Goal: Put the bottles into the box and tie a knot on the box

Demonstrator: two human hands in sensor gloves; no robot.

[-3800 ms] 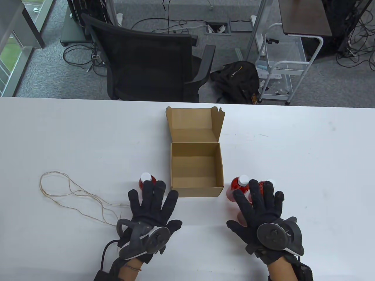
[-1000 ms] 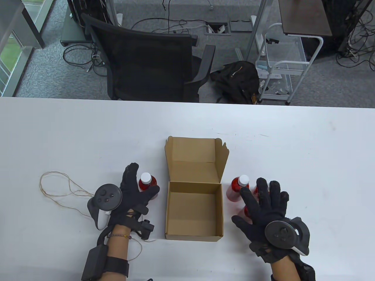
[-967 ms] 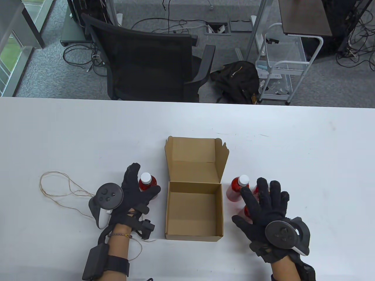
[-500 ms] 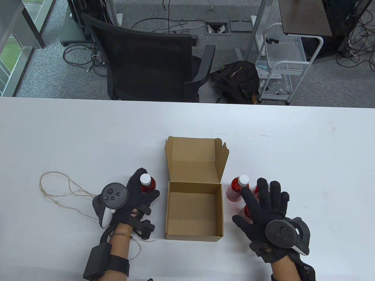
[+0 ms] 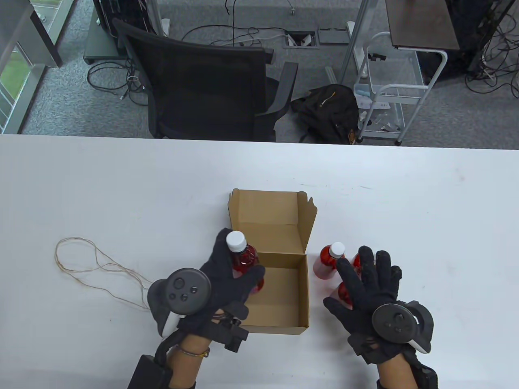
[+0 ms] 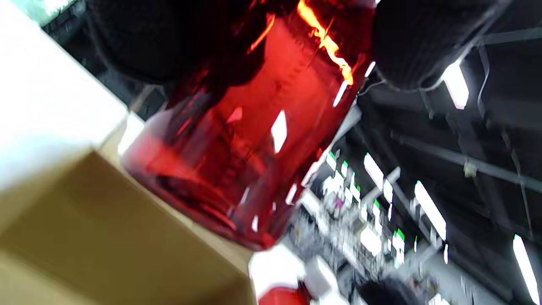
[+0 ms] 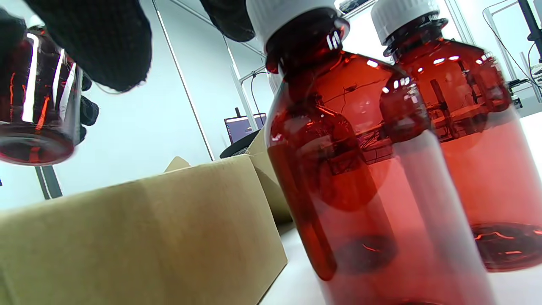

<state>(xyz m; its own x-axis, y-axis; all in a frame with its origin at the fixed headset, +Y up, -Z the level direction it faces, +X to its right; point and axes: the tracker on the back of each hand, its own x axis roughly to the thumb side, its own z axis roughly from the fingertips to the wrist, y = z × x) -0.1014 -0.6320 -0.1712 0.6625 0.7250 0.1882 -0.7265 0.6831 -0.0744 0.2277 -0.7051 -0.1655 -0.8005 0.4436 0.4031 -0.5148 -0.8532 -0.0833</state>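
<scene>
Now left hand grips red bottle over box — right hand apparently spread, grip empty, above other bottles

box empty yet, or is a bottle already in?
Empty. The box floor is bare cardboard; the left hand holds one bottle above its left wall, base clear in the right wrist view.

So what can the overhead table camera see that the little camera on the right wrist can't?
Only the table view shows the loose twine, the box's open lid and empty inside, and the right hand spread above its bottles. Only the right wrist view shows those standing bottles close up. Both show the cardboard box and the left hand's lifted bottle.
</scene>
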